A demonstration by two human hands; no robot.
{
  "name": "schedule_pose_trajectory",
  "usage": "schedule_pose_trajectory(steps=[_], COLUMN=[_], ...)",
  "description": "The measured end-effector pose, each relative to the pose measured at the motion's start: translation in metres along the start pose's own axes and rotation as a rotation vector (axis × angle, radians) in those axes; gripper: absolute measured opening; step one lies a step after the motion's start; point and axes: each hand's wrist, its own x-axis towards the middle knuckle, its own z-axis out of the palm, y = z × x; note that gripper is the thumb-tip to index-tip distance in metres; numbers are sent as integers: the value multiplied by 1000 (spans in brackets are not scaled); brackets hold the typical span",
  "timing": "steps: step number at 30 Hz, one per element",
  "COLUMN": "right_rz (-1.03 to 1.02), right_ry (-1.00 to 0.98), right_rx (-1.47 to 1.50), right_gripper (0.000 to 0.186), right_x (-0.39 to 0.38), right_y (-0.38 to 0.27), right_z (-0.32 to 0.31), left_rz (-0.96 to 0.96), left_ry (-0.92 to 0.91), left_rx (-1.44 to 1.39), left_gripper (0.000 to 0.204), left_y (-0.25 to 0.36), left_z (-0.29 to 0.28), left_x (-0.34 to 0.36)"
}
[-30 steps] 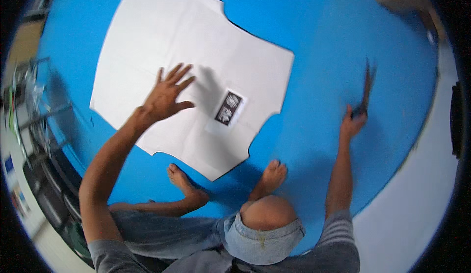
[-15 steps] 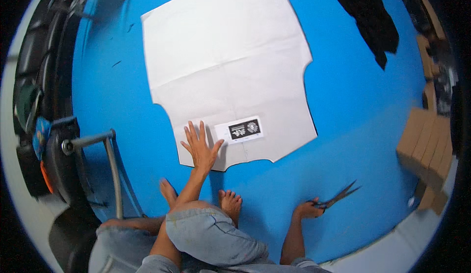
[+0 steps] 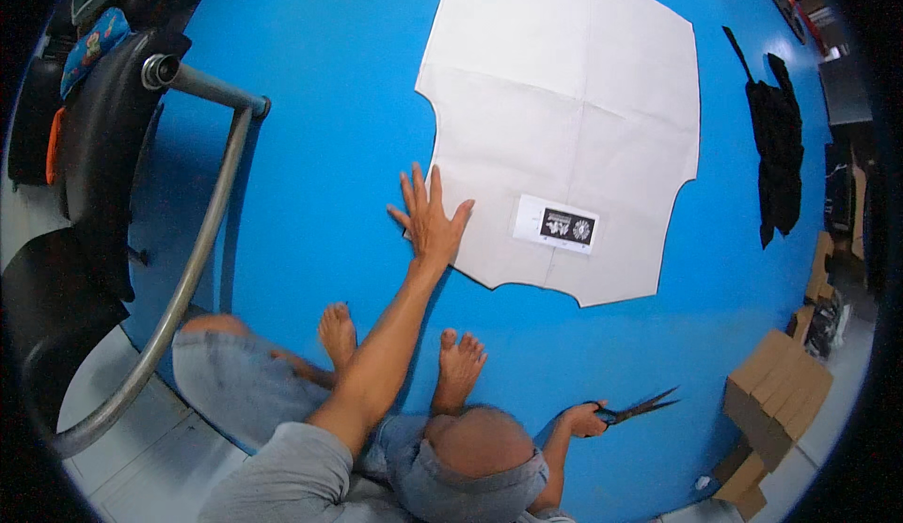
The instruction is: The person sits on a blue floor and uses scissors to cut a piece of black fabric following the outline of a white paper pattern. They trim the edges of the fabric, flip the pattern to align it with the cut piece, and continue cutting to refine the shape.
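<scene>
A large white garment-shaped piece (image 3: 564,128) lies flat, with curved cut-outs along its sides and front and dark edging showing at parts of its border. My left hand (image 3: 433,224) is open, fingers spread, over its near left edge; palm and wrist hide the corner there. On the piece, to the right of that hand, lies a white card (image 3: 532,217) with a black printed panel. Farther right and nearer me, my right hand (image 3: 585,419) is closed around the handles of a pair of scissors (image 3: 641,410). Their blades point right, slightly apart, away from the piece.
Everything lies on a blue floor surface (image 3: 310,175). A bent metal tube frame (image 3: 212,213) and black padded furniture (image 3: 113,147) stand at left. Crumpled black cloth (image 3: 779,147) lies at far right, cardboard boxes (image 3: 776,387) at near right. My bare feet (image 3: 459,368) are close to the piece.
My left hand has shifted outward from beside the card to the piece's left edge. The whole view has swung, so the piece appears farther right. The scissors stay in my right hand.
</scene>
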Motion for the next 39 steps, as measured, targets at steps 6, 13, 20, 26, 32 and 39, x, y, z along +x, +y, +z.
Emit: schedule_pose_trajectory(steps=[6,13,20,26,32,39], right_rz=[79,108,-89,-275,-916,-1264], right_ry=[-119,-200,-423,-817,-271,-380], right_rx=[-44,-148,-128,-470,247,249], right_gripper=[53,70,69,63,47,69], right_x=[15,20,26,41,30,-12], right_y=[-18,-38,-13,-79,-170,-283], right_z=[-20,-17,-42,-105,-43,4], left_rz=[144,-52,72,65,121,71], left_ry=[-111,22,-149,-147,-83,-126], left_rx=[177,163,181,243,280,215], left_gripper=[104,100,102,106,105,108], left_y=[29,4,-12,-9,-12,-5], left_z=[25,22,12,11,22,16], left_x=[7,10,4,4,2,3])
